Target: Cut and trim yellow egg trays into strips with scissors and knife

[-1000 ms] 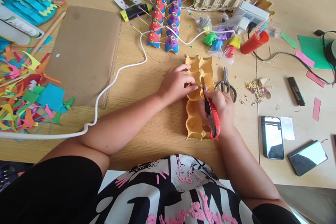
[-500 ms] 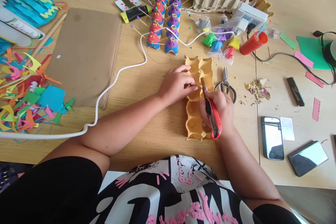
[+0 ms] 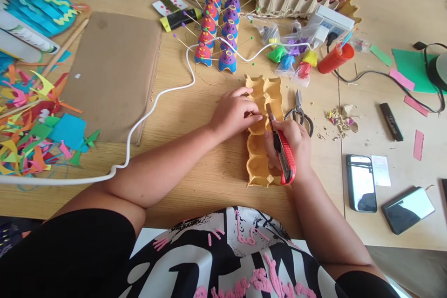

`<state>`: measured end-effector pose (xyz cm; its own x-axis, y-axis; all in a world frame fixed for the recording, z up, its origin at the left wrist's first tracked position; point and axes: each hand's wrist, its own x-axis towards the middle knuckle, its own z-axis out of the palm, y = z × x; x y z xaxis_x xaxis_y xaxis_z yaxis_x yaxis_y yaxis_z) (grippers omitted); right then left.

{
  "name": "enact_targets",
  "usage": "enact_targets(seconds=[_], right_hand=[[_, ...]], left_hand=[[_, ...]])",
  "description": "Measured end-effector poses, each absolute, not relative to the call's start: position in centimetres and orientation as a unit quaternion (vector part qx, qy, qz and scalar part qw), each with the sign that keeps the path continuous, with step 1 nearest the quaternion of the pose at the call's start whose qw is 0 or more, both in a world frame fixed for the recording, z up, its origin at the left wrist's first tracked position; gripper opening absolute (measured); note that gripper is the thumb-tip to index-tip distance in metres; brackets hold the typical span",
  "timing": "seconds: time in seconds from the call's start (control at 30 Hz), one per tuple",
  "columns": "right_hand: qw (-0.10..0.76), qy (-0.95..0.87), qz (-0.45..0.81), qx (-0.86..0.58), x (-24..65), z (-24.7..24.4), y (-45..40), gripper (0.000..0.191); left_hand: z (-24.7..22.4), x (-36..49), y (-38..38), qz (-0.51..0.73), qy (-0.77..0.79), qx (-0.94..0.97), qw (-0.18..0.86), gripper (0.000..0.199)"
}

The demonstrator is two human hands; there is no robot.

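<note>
A yellow egg carton [image 3: 257, 144] with two rows of cups lies open side up in front of me. My left hand [image 3: 236, 111] grips its left wall, fingers curled over the edge into the upper cups. In my right hand [image 3: 296, 142] is a red utility knife [image 3: 287, 158], wrapped by the fingers. Its blade points away from me, with the tip at the ridge between the two rows. Whether the blade has gone into the carton I cannot tell. Black-handled scissors [image 3: 299, 112] lie just right of the carton.
Painted red and purple carton figures [image 3: 228, 42] with pins stand beyond the carton. A white cable [image 3: 157, 95] crosses the table and my left forearm. Cardboard [image 3: 111, 79] and paper scraps [image 3: 38, 135] lie left; a phone [image 3: 362, 181], an orange cup [image 3: 335, 58] and clay bags [image 3: 288, 60] lie right.
Both hands, the knife and the carton keep almost the same place. The view has shifted very slightly.
</note>
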<state>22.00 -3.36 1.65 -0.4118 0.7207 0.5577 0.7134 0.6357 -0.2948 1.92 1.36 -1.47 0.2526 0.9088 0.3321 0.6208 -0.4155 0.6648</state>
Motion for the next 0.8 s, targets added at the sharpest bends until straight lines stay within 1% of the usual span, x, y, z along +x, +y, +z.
enact_targets(seconds=[0.23, 0.47, 0.7, 0.8], right_hand=[[0.342, -0.854, 0.002, -0.391, 22.3, 2.9, -4.2, 0.006], [0.362, -0.826, 0.025, -0.432, 22.0, 1.3, -3.2, 0.014], [0.360, -0.843, -0.006, -0.399, 22.2, 2.4, -4.2, 0.015], [0.354, -0.845, -0.010, -0.401, 22.0, 2.1, -3.8, 0.016]], left_hand=[[-1.4, 1.9, 1.3, 0.349, 0.495, 0.768, 0.208, 0.007], [-1.4, 1.9, 1.3, 0.353, 0.496, 0.767, 0.201, 0.011], [-1.5, 1.9, 1.3, 0.358, 0.492, 0.766, 0.206, 0.007], [-1.6, 1.9, 1.3, 0.356, 0.493, 0.767, 0.203, 0.008]])
